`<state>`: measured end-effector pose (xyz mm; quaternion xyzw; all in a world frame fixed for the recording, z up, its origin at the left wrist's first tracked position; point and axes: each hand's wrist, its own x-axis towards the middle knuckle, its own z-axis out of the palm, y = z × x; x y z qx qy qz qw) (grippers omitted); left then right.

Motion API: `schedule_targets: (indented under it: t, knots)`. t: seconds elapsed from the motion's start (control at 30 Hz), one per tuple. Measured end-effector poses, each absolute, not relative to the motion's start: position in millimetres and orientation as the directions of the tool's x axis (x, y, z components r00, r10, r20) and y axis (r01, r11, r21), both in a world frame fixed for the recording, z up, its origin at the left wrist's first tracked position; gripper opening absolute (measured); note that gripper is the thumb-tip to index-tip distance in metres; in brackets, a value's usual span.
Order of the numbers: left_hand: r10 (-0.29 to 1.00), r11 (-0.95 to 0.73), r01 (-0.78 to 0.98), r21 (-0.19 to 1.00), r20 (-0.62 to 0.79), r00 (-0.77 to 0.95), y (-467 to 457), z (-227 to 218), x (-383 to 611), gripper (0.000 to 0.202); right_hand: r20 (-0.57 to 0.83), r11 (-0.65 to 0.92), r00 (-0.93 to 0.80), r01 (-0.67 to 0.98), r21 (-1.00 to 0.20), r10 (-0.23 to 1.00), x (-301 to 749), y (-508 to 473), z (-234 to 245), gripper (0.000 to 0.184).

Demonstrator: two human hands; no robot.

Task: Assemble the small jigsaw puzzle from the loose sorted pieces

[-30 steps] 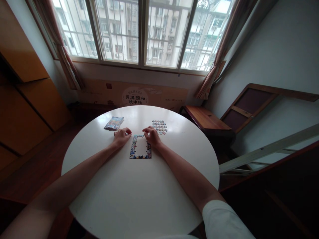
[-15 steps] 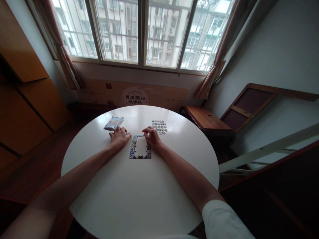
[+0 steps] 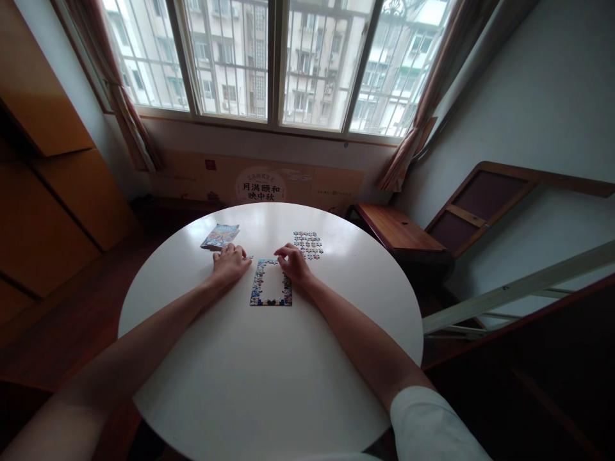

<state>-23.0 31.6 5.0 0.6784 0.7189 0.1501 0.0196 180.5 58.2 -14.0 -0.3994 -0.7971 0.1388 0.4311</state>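
A jigsaw border frame (image 3: 270, 283), a rectangle of joined pieces with a bare middle, lies on the round white table (image 3: 269, 371). My left hand (image 3: 229, 263) rests flat on the table just left of the frame's top corner, fingers stretched out over a small piece. My right hand (image 3: 294, 262) sits at the frame's upper right corner, fingers curled in a pinch; what it holds is too small to make out. A patch of loose puzzle pieces (image 3: 308, 244) lies just beyond my right hand.
A colourful puzzle packet (image 3: 220, 236) lies at the table's far left. A wooden side table (image 3: 396, 232) stands to the right, a slanted wooden frame (image 3: 485, 205) beyond it. Wooden cabinets (image 3: 48, 192) are on the left, with windows ahead.
My left hand has uncurled from a loose fist to lie flat and shifted slightly left. My right hand and the puzzle frame have barely moved.
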Motion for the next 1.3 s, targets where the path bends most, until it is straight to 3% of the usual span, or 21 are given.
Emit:
schedule_targets:
  t: [0.73,1.3]
  knots:
    - [0.976,0.003,0.955,0.296,0.206,-0.067,37,-5,-28,0.030,0.566,0.637,-0.316,0.529,-0.561,0.761,181,56,-12,0.022]
    - [0.948,-0.173,0.919,0.354,0.312,0.058,31,-2,-24,0.020,0.562,0.628,-0.311,0.544,-0.556,0.766,180,56,-11,0.022]
